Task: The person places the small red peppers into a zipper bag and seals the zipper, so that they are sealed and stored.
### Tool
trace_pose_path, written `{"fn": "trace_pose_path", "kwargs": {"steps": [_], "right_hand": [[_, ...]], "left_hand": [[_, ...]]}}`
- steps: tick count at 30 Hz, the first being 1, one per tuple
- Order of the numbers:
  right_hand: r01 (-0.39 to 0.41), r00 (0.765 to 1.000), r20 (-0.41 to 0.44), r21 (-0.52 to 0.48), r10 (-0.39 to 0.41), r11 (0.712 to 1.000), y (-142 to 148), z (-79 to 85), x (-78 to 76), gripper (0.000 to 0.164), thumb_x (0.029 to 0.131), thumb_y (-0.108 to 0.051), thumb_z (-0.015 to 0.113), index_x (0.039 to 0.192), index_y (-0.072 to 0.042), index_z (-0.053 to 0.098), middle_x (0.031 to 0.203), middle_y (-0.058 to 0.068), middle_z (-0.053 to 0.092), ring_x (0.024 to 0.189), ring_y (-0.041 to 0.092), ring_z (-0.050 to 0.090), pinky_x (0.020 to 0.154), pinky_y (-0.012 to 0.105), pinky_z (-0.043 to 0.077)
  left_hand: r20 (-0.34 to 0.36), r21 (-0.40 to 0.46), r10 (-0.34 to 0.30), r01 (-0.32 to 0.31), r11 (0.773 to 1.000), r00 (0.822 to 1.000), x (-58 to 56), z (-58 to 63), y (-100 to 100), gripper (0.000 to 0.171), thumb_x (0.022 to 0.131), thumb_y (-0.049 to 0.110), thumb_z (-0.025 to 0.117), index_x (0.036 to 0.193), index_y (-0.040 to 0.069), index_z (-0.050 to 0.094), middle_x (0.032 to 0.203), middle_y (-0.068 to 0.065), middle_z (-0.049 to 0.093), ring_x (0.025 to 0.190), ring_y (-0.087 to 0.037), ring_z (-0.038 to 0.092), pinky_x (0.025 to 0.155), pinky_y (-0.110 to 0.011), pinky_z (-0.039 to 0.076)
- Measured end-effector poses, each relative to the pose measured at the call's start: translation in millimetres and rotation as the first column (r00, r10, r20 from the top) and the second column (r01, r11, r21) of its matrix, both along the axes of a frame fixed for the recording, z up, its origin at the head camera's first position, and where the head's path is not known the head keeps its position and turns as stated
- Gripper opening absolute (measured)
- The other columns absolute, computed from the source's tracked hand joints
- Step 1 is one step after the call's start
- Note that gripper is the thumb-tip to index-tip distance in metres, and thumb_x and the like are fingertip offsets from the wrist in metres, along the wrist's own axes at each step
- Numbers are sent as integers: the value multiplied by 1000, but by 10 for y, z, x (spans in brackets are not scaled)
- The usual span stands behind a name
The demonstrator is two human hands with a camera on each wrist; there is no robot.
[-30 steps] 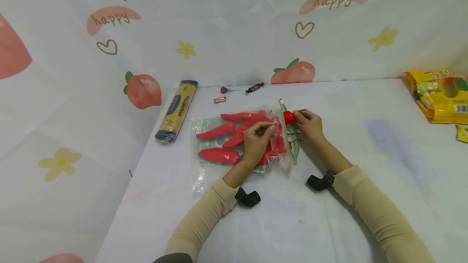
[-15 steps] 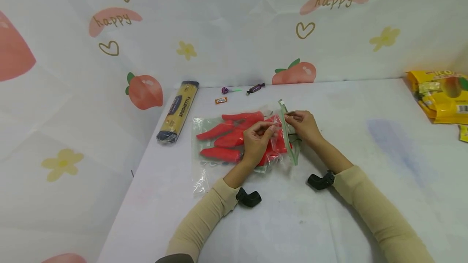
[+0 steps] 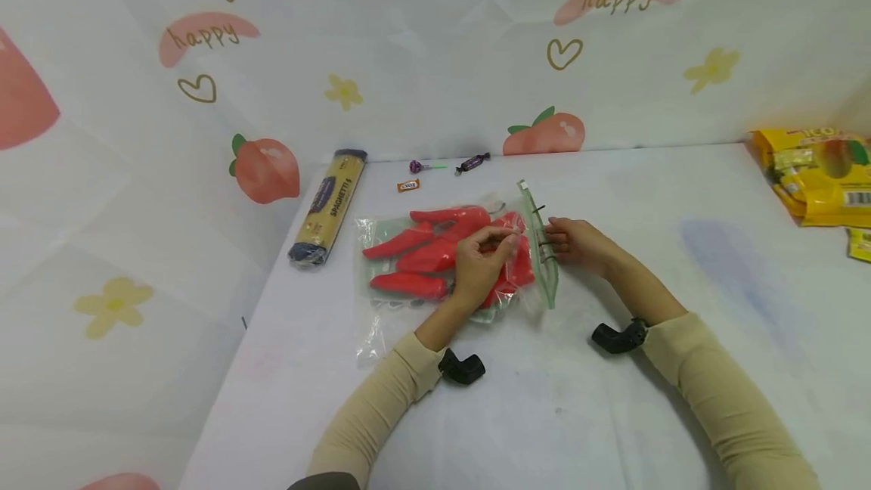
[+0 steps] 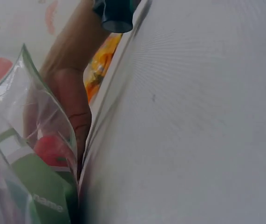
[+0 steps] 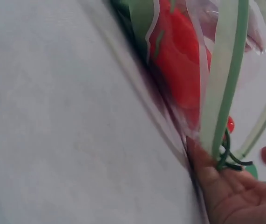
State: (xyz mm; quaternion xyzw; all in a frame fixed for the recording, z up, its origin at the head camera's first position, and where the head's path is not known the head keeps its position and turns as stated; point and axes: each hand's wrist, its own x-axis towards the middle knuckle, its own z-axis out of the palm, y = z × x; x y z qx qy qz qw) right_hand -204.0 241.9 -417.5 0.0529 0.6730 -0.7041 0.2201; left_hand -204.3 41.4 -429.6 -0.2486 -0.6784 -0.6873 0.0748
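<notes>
A clear zip bag (image 3: 370, 335) with a pale green zip edge lies on the table, filled with several red toy chili peppers (image 3: 408, 284). My left hand (image 3: 476, 263) pinches the upper film near the mouth, holding it up. At the mouth, my right hand (image 3: 574, 243) has its fingers extended at the zip edge. In the right wrist view, the fingers (image 5: 235, 186) lie palm up beneath the bag's opening, thumb apart. Dark green stems (image 5: 226, 154) stick out over these fingers. The left wrist view shows a green printed panel (image 4: 39, 186) through the film.
A spaghetti pack (image 3: 330, 206) lies at the left. Behind the bag are a lollipop (image 3: 416, 166), a small orange-wrapped candy (image 3: 408, 185) and a purple-wrapped candy (image 3: 472, 164). Yellow snack bags (image 3: 816, 180) stand at the far right, before a printed cloth backdrop (image 3: 435, 44).
My right hand pushed a red rounded piece with a stem into the bag, let go and drew back right and down to the zip edge. My left hand keeps its pinch.
</notes>
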Motion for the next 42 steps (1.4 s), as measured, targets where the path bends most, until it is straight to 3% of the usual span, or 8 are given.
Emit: {"fn": "trace_pose_path", "kwargs": {"steps": [7, 12, 17, 24, 28, 34, 37, 42], "right_hand": [[-3, 1000, 9, -110, 4, 994, -45, 29, 5, 47, 98, -42, 30, 118, -1, 42, 84, -10, 65, 78, 3, 61, 69, 17, 50], [102, 993, -80, 130, -92, 986, -155, 53, 10, 45, 92, -29, 53, 122, 6, 51, 76, -17, 63, 71, -2, 58, 68, 14, 50], [157, 974, -209, 327, -91, 932, -166, 116, -6, 46, 90, -23, 58, 122, 10, 52, 73, -21, 60, 69, -5, 54, 64, 13, 49], [58, 872, -451, 485, 192, 873, -80, 642, -83, 29, 88, -13, 61, 109, 7, 64, 80, 2, 72, 69, 1, 62, 64, 17, 51], [18, 793, -504, 581, 342, 814, -68, 1080, -114, 22, 85, -8, 63, 102, 6, 68, 81, 14, 72, 66, 7, 66, 63, 19, 52], [156, 729, -549, 715, 409, 681, -93, 1700, -43, 21, 84, -9, 65, 100, 4, 69, 83, 17, 71, 64, 2, 64, 60, 13, 48], [267, 690, -605, 723, 397, 637, -115, 1942, 25, 21, 84, -12, 66, 99, 2, 69, 85, 15, 71, 65, -6, 60, 61, 9, 45], [444, 597, -746, 613, 295, 654, -182, 2292, 177, 19, 82, -12, 67, 98, -2, 70, 80, -12, 68, 68, -9, 59, 61, 6, 44]], "left_hand": [[-70, -402, 20, -46, 915, 997, 68, 19, 32, 21, 82, 21, 69, 96, 6, 68, 83, -4, 69, 69, -7, 59, 65, -12, 50], [-86, -567, -28, -25, 824, 996, 74, 136, 3, 22, 84, 25, 67, 97, 7, 69, 85, -1, 70, 69, -4, 62, 64, -9, 48], [-18, -658, -74, 44, 751, 997, -101, 486, -64, 19, 88, 19, 60, 99, 7, 70, 91, -3, 72, 77, -9, 64, 67, -15, 49], [8, -607, -50, 45, 793, 999, -678, 948, -93, 37, 95, 20, 48, 128, 2, 51, 128, -11, 57, 116, -21, 55, 97, -28, 45], [87, -439, -153, 176, 881, 984, -906, 1092, -122, 44, 97, 20, 44, 136, 0, 38, 131, -18, 52, 120, -25, 51, 100, -30, 42], [-13, -93, -116, 114, 989, 993, -882, 1432, -252, 24, 86, 9, 62, 106, -4, 62, 80, 0, 65, 79, -18, 63, 74, -24, 51], [-64, 48, -91, 94, 994, 994, -798, 1625, -328, 15, 81, 3, 66, 93, -6, 63, 70, 8, 65, 69, -11, 63, 72, -24, 54], [-128, 202, -80, 105, 974, 989, -623, 1905, -429, 10, 79, 0, 67, 88, -1, 64, 70, 6, 67, 68, -11, 64, 67, -25, 55]]}}
